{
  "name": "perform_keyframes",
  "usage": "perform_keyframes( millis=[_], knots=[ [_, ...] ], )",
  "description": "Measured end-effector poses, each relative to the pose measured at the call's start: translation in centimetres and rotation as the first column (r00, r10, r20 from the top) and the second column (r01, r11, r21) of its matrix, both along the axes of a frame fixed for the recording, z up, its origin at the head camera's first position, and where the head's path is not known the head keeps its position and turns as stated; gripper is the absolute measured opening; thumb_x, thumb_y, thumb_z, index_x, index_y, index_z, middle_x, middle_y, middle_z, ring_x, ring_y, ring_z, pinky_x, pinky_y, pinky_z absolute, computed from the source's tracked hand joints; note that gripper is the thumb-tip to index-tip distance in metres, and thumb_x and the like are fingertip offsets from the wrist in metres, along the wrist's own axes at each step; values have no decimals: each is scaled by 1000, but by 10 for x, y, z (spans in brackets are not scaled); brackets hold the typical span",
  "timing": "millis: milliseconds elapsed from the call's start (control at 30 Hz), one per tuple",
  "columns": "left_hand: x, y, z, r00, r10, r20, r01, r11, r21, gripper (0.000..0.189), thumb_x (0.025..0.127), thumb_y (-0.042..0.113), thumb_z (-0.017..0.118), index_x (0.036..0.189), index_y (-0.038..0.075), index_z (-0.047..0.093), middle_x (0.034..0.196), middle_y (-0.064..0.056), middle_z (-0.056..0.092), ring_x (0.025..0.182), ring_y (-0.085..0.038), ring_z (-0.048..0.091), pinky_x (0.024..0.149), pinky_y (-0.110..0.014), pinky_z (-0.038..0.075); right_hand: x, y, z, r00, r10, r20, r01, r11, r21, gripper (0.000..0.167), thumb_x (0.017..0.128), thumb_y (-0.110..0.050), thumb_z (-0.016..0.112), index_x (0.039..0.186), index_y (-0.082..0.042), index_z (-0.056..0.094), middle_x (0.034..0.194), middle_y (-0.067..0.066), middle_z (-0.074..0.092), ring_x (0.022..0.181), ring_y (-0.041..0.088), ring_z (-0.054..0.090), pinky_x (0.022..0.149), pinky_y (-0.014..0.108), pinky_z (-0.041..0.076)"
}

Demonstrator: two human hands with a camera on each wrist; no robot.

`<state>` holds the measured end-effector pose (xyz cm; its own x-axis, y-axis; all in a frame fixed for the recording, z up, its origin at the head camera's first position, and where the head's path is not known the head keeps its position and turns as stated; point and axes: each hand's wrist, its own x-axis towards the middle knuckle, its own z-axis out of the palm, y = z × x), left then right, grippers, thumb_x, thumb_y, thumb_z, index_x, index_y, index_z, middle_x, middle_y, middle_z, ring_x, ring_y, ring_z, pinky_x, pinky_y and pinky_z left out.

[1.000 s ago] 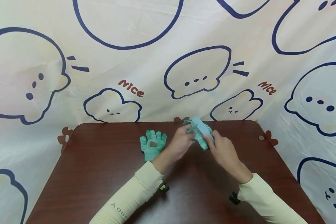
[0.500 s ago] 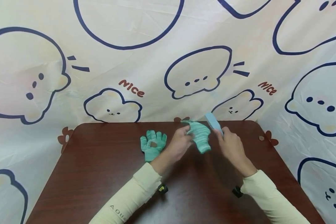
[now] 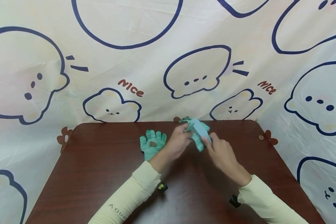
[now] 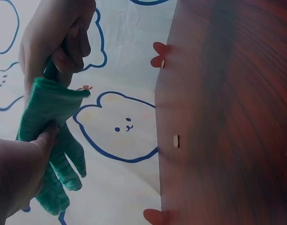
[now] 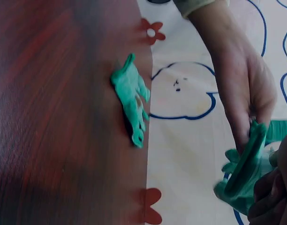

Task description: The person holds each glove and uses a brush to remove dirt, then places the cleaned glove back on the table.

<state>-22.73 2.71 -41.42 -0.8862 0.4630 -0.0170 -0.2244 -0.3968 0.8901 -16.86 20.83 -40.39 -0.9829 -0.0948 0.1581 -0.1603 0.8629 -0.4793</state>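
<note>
Dark reddish-brown wood grain covers the surface (image 3: 100, 177), set against a pale backdrop cloth (image 3: 148, 68) printed with navy cartoon outlines. Near the far edge, seemingly raised off it, is a green striped knit glove (image 4: 52, 110), gripped by the left hand (image 3: 179, 141) with the thumb pressed on the fabric and the cuff free on the other side. The right hand (image 3: 222, 154) grips a light-blue narrow brush (image 3: 201, 129), laid diagonally across the glove, bristles toward the knit; exact contact is hard to tell. The step looks like brushing the glove. To do it well, hold the fabric taut, since an unsupported cuff will likely fold under pressure, and use short, light strokes away from the gripping fingers. Snagging the loops seems the main risk. A second green knit glove (image 3: 150, 152) lies on the surface, a small brown patch (image 3: 153, 144) showing on it.
</note>
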Motion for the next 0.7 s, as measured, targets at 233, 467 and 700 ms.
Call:
perform_keyframes(
  millis=[233,467,700],
  knots=[
    [3,0,1,999,-15,42,16,1000,-21,60,106,-6,39,160,-7,15,166,-21,27,151,-32,34,121,-51,36,-8,13,-3,998,-48,-45,49,998,29,51,109,-49,40,106,0,53,62,4,49,48,14,43,42,27,36],
    [6,1,1,999,-10,43,13,998,-54,63,106,-5,39,160,-8,8,172,-21,3,158,-33,12,124,-53,29,-21,31,-7,992,-121,-29,121,993,3,56,109,-50,38,106,3,53,63,7,48,49,18,45,43,30,38],
    [4,0,1,998,38,47,-36,997,-62,65,106,-2,41,160,-9,5,170,-24,1,158,-37,8,125,-56,22,-13,25,2,995,-101,-15,101,993,-55,60,108,-55,36,110,3,54,66,7,46,50,18,43,43,30,38]
  ],
)
